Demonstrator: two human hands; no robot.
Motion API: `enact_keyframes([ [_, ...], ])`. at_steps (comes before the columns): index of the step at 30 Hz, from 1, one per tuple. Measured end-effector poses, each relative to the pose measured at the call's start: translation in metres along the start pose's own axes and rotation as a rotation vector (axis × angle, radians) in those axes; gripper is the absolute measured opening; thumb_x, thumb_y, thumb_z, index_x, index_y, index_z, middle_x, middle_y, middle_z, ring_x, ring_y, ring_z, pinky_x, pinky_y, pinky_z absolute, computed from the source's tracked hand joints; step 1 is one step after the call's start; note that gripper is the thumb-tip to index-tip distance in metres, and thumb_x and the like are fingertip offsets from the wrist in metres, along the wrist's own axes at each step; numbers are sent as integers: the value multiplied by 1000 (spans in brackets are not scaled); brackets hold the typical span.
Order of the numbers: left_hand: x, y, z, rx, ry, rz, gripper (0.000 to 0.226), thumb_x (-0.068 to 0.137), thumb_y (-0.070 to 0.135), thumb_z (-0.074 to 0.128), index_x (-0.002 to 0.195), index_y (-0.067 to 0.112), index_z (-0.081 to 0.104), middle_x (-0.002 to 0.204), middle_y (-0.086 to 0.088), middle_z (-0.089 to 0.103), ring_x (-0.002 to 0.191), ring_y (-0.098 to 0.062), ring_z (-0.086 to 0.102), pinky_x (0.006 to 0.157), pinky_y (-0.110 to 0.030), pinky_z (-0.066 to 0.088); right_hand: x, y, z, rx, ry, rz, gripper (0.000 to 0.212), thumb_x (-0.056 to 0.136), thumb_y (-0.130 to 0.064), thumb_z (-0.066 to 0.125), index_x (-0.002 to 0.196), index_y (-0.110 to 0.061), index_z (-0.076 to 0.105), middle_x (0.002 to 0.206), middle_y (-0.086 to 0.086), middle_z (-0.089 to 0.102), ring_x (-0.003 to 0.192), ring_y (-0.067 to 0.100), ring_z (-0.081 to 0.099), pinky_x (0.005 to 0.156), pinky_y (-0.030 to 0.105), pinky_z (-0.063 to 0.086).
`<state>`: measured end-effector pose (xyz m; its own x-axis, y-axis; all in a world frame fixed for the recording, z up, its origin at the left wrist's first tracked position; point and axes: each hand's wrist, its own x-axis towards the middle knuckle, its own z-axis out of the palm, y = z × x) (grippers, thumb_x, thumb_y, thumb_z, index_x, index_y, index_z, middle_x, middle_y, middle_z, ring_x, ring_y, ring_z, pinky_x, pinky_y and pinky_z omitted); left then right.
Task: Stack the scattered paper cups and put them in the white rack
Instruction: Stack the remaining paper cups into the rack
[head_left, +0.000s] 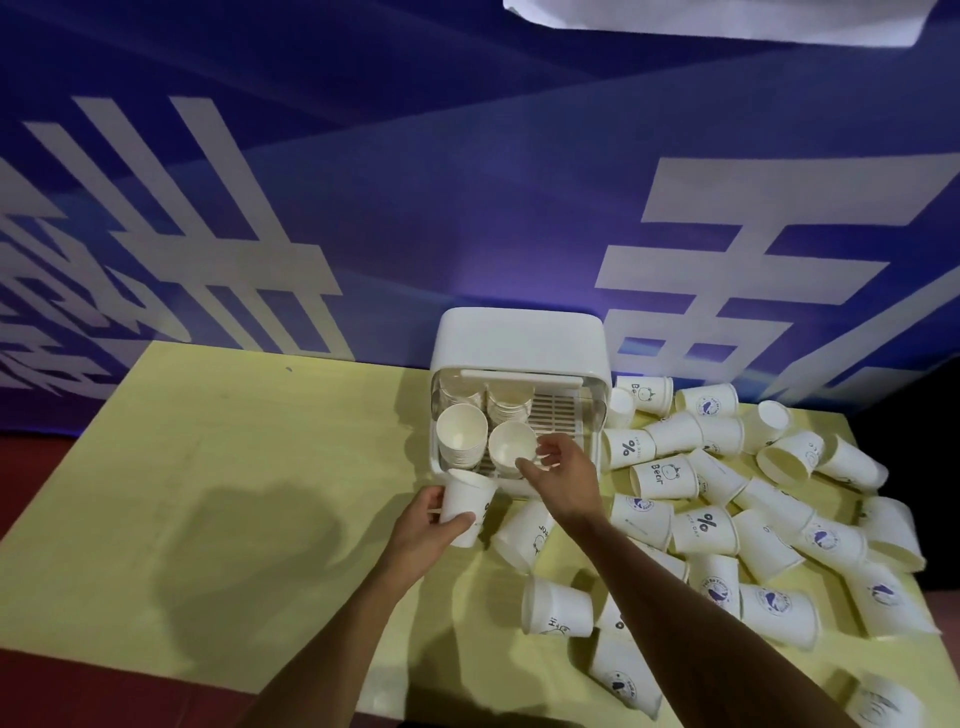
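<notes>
Head view: cup (467, 496) upright, mouth up

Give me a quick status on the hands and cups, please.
Left hand grips one cup. Right hand at stack in rack, grip unclear. Many loose cups right; nothing blocking.

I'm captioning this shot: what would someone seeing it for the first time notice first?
Likely the heap of printed white paper cups tumbled over the right side of the pale yellow table. Next, the white plastic rack at the table's back edge, with cup stacks inside; the left hand grips one white paper cup before it, while the right hand reaches to a front stack.
</notes>
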<state>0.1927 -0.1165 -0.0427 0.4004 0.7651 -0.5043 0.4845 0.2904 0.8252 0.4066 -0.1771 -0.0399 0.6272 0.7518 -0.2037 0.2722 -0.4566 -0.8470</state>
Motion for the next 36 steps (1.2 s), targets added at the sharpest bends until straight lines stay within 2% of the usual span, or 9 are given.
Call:
enact_keyframes([
  [4,2,10,14,-36,-34,47,40,82,32,79,116,23,60,116,5,68,103,-15,67,93,-41,55,-14,5,-8,51,-51,29,41,72,-59,76,99,-31,65,92,-16,68,85,-2,64,69,16,46],
  [8,2,20,25,-68,-78,110,50,73,41,81,118,27,62,114,4,69,101,-16,69,93,-46,56,-22,4,-16,130,-253,59,46,68,-65,78,98,-30,71,89,-20,73,85,-4,68,79,22,52],
  [11,3,27,32,-78,-111,151,55,69,42,83,118,33,63,110,3,72,99,-15,71,90,-44,58,-23,0,-19,167,-316,47,46,71,-61,79,104,-31,71,98,-16,75,92,1,70,92,34,54],
  [15,6,31,34,-27,-144,183,67,64,46,84,125,35,60,112,1,70,98,-18,71,88,-39,58,-23,-6,-22,250,-335,49,60,67,-48,87,117,-25,63,110,-9,73,96,8,71,93,41,56],
  [18,8,26,33,21,-140,154,64,62,45,84,120,32,61,112,2,69,97,-18,70,86,-34,57,-24,-7,-24,295,-275,61,63,65,-47,88,117,-27,58,112,-7,71,100,13,70,93,42,56],
  [22,9,14,28,48,-111,79,38,75,29,83,107,29,63,106,8,69,95,-11,68,73,-12,50,-19,-16,-25,351,-85,11,61,65,-49,87,116,-42,54,114,-15,68,105,3,64,89,29,54],
  [27,10,8,24,72,-114,40,40,80,31,81,115,23,64,110,8,68,101,-10,66,87,-24,51,-8,-32,-21,237,74,-98,66,66,-50,81,122,-44,47,115,-28,59,106,-8,58,82,15,49],
  [33,10,-3,18,71,-78,5,30,81,29,79,108,25,66,108,7,68,98,-5,64,81,-19,49,0,-35,-9,135,72,-142,66,68,-41,83,122,-46,46,113,-29,59,105,0,59,86,32,54],
  [36,9,-7,15,85,-63,-9,30,81,31,80,107,25,66,108,6,67,97,-4,64,79,-17,47,3,-30,-3,51,36,-127,76,70,-37,84,135,-31,45,126,-13,59,116,12,56,94,33,49],
])
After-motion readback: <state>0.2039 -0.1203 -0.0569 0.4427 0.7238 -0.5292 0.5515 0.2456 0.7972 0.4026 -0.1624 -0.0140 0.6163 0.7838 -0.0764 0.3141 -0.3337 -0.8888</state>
